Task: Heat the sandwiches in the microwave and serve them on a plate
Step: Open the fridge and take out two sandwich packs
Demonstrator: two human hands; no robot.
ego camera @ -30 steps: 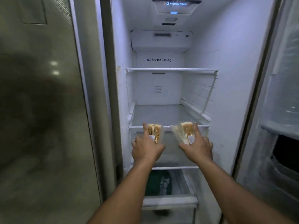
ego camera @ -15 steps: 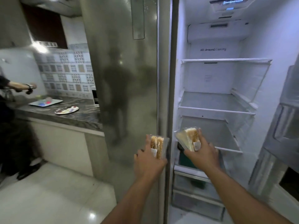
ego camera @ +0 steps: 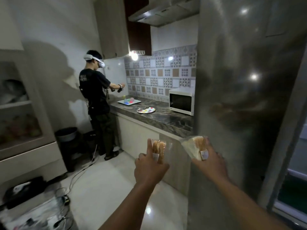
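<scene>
My left hand (ego camera: 149,168) grips a wrapped sandwich (ego camera: 159,149), held upright in clear plastic. My right hand (ego camera: 210,165) grips a second wrapped sandwich (ego camera: 195,146) with a small label on it. Both are held out in front of me at waist height, beside the steel fridge door (ego camera: 240,97). A white microwave (ego camera: 181,102) with its dark door closed stands on the marble counter (ego camera: 166,118), far ahead. A plate (ego camera: 146,110) with coloured dots and utensils on it lies left of the microwave.
Another person (ego camera: 98,100) with a white headset stands at the counter's far end, by a white tray (ego camera: 129,101) of coloured items. A bin (ego camera: 66,135) sits against the left wall. Cables and bags (ego camera: 33,205) lie on the floor at lower left.
The view has swung left, away from the open fridge interior toward the kitchen counter. Both hands still hold the sandwiches, now outside the fridge.
</scene>
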